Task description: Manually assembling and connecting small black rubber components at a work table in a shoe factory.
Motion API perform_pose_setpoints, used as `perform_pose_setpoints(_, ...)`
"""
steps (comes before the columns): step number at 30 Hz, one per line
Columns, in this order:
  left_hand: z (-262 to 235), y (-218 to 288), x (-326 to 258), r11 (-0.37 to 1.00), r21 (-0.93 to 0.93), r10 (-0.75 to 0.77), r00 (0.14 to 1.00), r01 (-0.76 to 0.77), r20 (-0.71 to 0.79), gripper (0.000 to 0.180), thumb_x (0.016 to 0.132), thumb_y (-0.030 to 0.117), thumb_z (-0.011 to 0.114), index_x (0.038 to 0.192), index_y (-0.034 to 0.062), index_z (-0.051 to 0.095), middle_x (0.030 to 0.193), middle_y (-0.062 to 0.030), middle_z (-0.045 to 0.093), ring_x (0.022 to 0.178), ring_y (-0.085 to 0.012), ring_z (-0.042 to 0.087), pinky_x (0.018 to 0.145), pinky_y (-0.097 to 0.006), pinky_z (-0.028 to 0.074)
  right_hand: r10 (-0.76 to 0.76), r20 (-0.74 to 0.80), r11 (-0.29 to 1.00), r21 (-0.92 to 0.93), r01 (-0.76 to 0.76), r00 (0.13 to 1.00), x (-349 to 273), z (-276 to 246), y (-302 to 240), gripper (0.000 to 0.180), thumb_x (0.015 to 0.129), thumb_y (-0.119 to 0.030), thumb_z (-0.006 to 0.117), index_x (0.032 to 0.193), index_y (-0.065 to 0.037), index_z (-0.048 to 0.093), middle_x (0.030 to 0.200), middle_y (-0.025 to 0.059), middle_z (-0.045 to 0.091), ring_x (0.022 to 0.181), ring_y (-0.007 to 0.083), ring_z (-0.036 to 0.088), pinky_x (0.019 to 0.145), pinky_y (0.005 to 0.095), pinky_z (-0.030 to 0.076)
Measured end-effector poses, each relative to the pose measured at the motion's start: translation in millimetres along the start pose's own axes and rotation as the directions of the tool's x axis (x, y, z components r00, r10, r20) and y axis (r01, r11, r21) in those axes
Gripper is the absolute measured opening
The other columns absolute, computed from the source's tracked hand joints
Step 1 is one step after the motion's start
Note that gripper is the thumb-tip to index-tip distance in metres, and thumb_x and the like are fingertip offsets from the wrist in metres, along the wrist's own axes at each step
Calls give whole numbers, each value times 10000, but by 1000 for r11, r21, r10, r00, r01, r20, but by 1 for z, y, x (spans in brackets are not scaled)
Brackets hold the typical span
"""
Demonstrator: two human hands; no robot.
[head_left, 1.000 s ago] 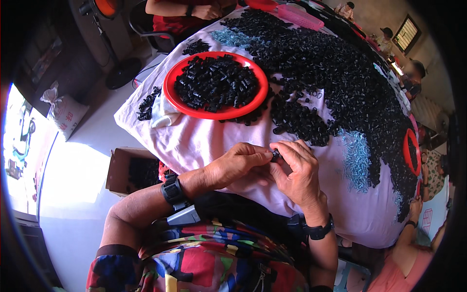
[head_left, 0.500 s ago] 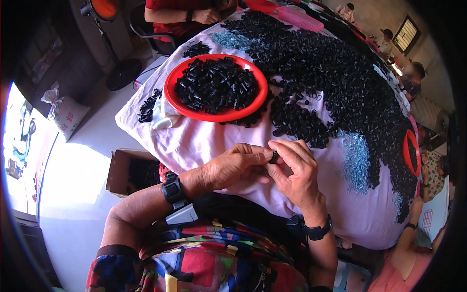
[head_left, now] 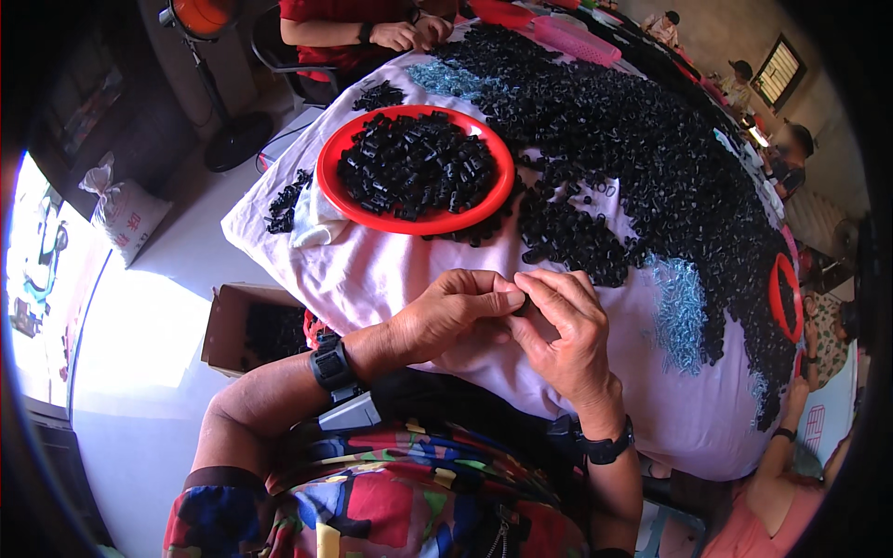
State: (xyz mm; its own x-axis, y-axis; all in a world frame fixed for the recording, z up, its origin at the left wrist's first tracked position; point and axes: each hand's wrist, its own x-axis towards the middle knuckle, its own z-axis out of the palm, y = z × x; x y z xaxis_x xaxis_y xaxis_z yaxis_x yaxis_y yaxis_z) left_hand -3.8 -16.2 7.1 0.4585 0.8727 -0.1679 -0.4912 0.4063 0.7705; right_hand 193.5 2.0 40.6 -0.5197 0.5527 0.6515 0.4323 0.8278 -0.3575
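Note:
My left hand and my right hand meet over the near edge of the cloth, their fingertips together. Between them is a small black plastic piece, mostly hidden by the fingers. My left thumb and fingers pinch it from one side, and my right thumb and forefinger close on it from the other. Beyond my hands stands a red oval tray heaped with black plastic pieces. A wide spread of similar black pieces covers much of the table.
Small bluish pieces lie in a pile to the right and another farther off. A cardboard box stands below the pale pink cloth at left. A person in red sits across; another's arm is at right.
My fingers have closed further around the black piece, which now shows less. The hands of the person in red have come more into sight. The whole view has shifted very slightly.

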Motion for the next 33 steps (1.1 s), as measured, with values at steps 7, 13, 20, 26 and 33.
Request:
perform_pose_setpoints(7,2,-3,-1,999,36,30,998,-28,-63,274,1038,267,660,1135,15,709,992,-46,730,877,-128,699,797,-292,589,4,-8,1000,3,-4,1000,-2,-3,4,400,769,-39,833,1149,-1,715,1069,127,712,914,306,665,793,389,562)
perform_pose_setpoints(13,-2,-2,0,999,29,34,998,-32,-50,330,1069,298,599,1166,-5,688,1044,-91,739,902,-155,708,820,-310,588,-24,-51,999,-45,22,998,-1,-11,7,331,802,-51,821,1110,1,713,1024,130,722,848,304,667,750,380,557)
perform_pose_setpoints(20,-3,-3,-2,997,62,57,998,-54,-38,349,1074,306,594,1190,-9,687,1066,-96,742,933,-156,714,839,-303,582,-1,-33,999,-32,0,999,0,-8,9,333,809,-46,806,1120,8,702,1030,137,722,866,315,665,771,394,554)
perform_pose_setpoints(26,11,-8,2,968,214,112,988,-133,107,353,1063,308,621,1197,-9,699,1057,-45,731,957,-109,674,869,-291,566,-62,64,997,-48,65,996,-4,-8,10,443,739,-20,806,1169,9,702,1099,147,722,944,328,674,834,409,564)
perform_pose_setpoints(33,-1,43,0,972,140,216,955,-190,-201,268,1035,310,645,1116,67,726,996,-50,737,849,-125,679,745,-291,563,385,12,923,11,-385,923,-8,-26,19,366,880,-170,810,1193,-6,717,897,119,734,767,274,653,693,394,541)
